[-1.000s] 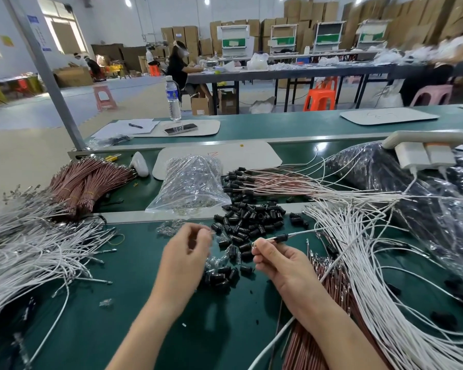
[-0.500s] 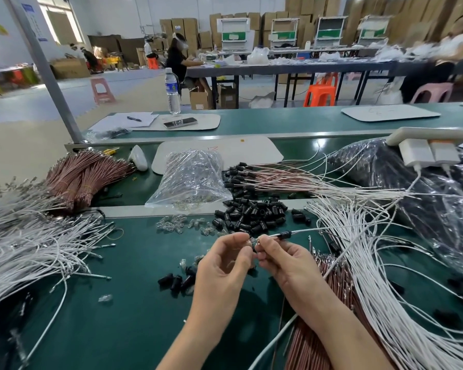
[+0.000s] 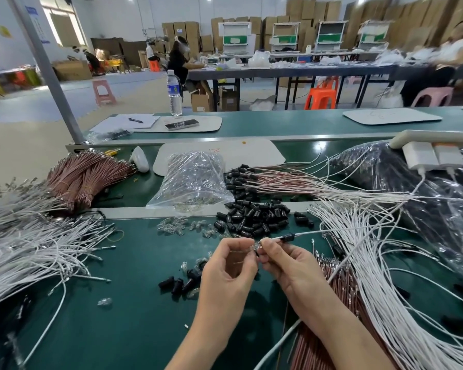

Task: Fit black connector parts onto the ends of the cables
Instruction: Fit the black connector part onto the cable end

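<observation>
The person's two hands meet over the near middle of the green surface (image 3: 134, 316). The right hand (image 3: 289, 265) pinches a white cable (image 3: 326, 231) close to its end, fingers clamped on it, and the cable runs off to the right into the loose white cables (image 3: 372, 263) spread there. A black connector (image 3: 288, 236) sits threaded on that cable just beyond the right fingertips. The left hand (image 3: 227, 268) has its fingers curled, thumb and forefinger pinching a small clear piece (image 3: 254, 247) right up against the cable's tip.

Just beyond the hands lies a pile of black connectors (image 3: 251, 217), with a scatter of clear pieces (image 3: 171, 225) to its left. A few more black connectors (image 3: 177, 283) lie near the left wrist. Farther back, a clear plastic bag (image 3: 193, 180) slumps on the surface, and to its right lies a row of finished cables (image 3: 265, 180) with black ends.

A big heap of white cables (image 3: 24, 244) fills the left side, with a bundle of brown cables (image 3: 83, 174) behind it. More brown cables (image 3: 316, 353) lie under the right forearm. A dark plastic bag (image 3: 439, 209) sits at the far right, and a water bottle (image 3: 174, 93) stands on the far surface.
</observation>
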`<state>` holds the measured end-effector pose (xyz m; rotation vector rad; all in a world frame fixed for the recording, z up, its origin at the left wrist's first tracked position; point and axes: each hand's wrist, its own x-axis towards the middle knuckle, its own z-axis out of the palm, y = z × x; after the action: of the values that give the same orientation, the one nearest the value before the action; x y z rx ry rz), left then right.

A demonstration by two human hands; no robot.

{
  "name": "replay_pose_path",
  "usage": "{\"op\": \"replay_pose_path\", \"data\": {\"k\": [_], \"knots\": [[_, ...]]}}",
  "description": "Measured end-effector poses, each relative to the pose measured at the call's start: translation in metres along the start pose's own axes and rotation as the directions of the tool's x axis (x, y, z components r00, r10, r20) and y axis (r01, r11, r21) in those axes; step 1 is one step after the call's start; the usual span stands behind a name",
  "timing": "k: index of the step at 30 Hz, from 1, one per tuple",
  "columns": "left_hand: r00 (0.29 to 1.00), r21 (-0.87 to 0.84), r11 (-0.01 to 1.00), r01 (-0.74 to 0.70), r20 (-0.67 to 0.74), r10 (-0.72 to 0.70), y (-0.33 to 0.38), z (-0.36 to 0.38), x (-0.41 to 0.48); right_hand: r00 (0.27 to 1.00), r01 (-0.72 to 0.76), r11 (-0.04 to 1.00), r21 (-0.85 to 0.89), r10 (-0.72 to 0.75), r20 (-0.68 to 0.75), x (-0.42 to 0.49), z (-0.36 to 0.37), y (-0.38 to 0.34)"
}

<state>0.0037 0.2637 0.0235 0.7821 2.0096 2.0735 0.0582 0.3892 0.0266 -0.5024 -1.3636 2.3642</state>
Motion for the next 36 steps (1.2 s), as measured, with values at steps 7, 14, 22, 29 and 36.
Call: {"op": "replay_pose_path", "data": {"k": [7, 14, 22, 29, 36], "knots": [[0.998, -0.047, 0.998, -0.033, -0.046, 0.031, -0.0002, 0.0012, 0.0006, 1.0, 0.003, 1.0, -0.008, -0.004, -0.014, 0.0006, -0.0016, -0.0011], [0.999, -0.063, 0.998, -0.018, -0.032, 0.016, 0.0029, 0.0042, -0.0004, 1.0, 0.019, 1.0, -0.019, -0.019, 0.005, -0.0021, -0.0012, -0.0027], [0.999, 0.037, 0.999, 0.008, 0.033, -0.01, -0.0021, 0.0076, -0.0002, 0.999, 0.039, 0.999, -0.034, -0.039, 0.017, -0.0008, -0.0003, -0.0019], [1.0, 0.0, 1.0, 0.018, -0.002, -0.018, -0.003, 0.0064, -0.0011, 0.997, 0.069, 0.988, -0.138, -0.071, -0.007, -0.0027, 0.001, 0.0004], [1.0, -0.013, 1.0, 0.006, -0.007, -0.006, -0.0053, 0.0074, -0.0015, 0.997, 0.07, 0.991, -0.116, -0.068, 0.027, -0.0018, 0.0008, 0.0016]]}}
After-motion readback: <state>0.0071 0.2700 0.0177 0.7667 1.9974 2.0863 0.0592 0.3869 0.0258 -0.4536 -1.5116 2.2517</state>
